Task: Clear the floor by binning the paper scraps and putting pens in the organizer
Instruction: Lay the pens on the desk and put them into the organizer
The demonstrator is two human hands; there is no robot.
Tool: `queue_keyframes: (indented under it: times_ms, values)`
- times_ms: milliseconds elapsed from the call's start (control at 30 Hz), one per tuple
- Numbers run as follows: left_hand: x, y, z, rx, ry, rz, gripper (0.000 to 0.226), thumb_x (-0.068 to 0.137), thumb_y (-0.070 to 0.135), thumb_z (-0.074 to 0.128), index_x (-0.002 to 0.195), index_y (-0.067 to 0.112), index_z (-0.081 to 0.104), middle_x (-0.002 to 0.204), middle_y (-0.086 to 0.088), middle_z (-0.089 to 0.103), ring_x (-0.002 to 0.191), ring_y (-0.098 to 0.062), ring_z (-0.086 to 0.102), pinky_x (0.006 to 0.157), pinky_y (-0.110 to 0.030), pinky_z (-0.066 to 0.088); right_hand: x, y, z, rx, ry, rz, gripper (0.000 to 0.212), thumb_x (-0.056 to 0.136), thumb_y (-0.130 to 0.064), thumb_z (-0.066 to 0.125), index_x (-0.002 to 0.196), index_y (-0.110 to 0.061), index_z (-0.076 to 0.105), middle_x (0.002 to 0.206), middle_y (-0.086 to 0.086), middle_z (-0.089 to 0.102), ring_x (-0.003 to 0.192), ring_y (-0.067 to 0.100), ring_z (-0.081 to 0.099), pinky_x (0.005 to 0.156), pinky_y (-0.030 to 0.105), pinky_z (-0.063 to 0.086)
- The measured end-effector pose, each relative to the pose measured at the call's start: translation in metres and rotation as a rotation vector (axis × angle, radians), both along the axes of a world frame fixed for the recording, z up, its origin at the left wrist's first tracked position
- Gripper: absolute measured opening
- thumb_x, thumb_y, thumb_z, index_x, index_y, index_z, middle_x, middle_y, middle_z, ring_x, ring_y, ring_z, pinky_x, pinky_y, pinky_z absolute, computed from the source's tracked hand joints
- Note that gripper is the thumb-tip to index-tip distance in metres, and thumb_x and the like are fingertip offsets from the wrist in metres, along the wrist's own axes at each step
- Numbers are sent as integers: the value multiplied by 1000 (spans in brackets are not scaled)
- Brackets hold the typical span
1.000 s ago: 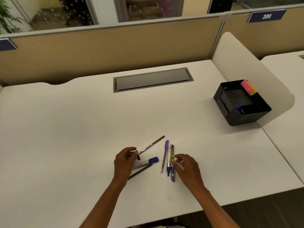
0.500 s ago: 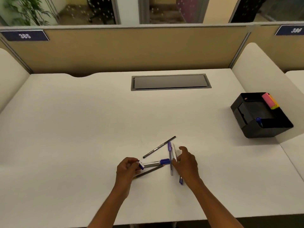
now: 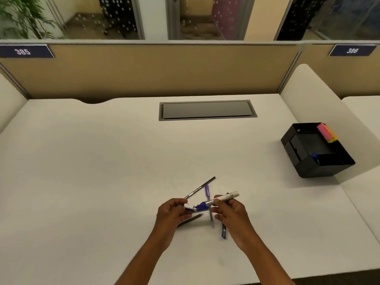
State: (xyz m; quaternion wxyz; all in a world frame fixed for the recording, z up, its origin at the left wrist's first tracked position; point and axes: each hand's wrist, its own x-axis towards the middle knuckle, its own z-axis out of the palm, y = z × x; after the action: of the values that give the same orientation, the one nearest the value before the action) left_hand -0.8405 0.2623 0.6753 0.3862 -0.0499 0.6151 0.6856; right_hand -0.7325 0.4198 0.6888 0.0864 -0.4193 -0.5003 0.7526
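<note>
A white desk [image 3: 102, 171] fills most of the frame, backed by a tan partition [image 3: 156, 73] carrying number plates 385 [image 3: 23, 51] at upper left and 386 [image 3: 352, 50] at upper right, with a grey cable hatch [image 3: 207, 110] set into the desk near its far edge. At middle right, against a white side divider [image 3: 320, 103], sits the black desk organizer [image 3: 314, 153], holding a pink and yellow block of sticky notes [image 3: 327, 132] at its far corner and a blue-capped pen [image 3: 314, 156] in a front compartment. In the lower centre both hands meet over a scatter of pens. The right hand [image 3: 232, 214] grips a silver marker [image 3: 224, 198] by its barrel, raised off the desk and slanting up to the right; the left hand [image 3: 171, 211] pinches the marker's blue cap [image 3: 190, 208] at its lower end. On the desk beneath lie a thin black pen [image 3: 200, 187] angled toward upper right, a purple pen [image 3: 209, 206] running almost straight down the frame, a dark pencil-like pen [image 3: 190, 219] under the left hand, and a dark blue pen [image 3: 223, 232] partly hidden by the right hand.
</note>
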Motion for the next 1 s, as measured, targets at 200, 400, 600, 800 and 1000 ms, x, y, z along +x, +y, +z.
queue_keyframes:
  times_ms: [200, 400, 600, 800, 1000]
  values:
    - [3, 15, 7, 47, -27, -34, 20, 89, -13, 45, 101, -9, 61, 88, -23, 68, 86, -33, 71, 73, -33, 60, 10, 0, -2, 20, 3, -117, 14, 88, -15, 65, 100, -11, 71, 90, 6, 73, 84, 20, 70, 75, 32, 54]
    - [5, 28, 8, 0, 3, -85, 16, 86, -10, 57, 101, -8, 61, 96, -28, 69, 89, -35, 72, 79, -38, 61, 15, 4, -3, 28, 15, -151, 15, 86, -16, 67, 100, -10, 71, 91, 7, 73, 84, 20, 69, 74, 33, 54]
    - [8, 37, 13, -16, 46, -145, 20, 80, -4, 69, 100, -3, 66, 94, -26, 70, 86, -34, 73, 80, -37, 60, 20, 4, -4, 44, 8, -153, 19, 85, -17, 69, 103, -11, 70, 92, 8, 73, 84, 22, 70, 70, 30, 53]
    - [13, 47, 21, -3, 74, -181, 20, 80, -5, 69, 100, -3, 69, 93, -25, 72, 85, -35, 73, 76, -33, 60, 22, 6, -3, 49, 8, -149, 21, 84, -22, 70, 103, -13, 71, 94, 7, 75, 88, 24, 71, 74, 33, 54]
    - [15, 55, 27, -39, 147, -246, 21, 78, -2, 71, 99, -1, 72, 87, -19, 75, 80, -30, 74, 69, -26, 59, 27, 10, -1, -65, 77, -148, 21, 86, -16, 66, 104, -5, 70, 99, 13, 75, 94, 28, 71, 79, 35, 55]
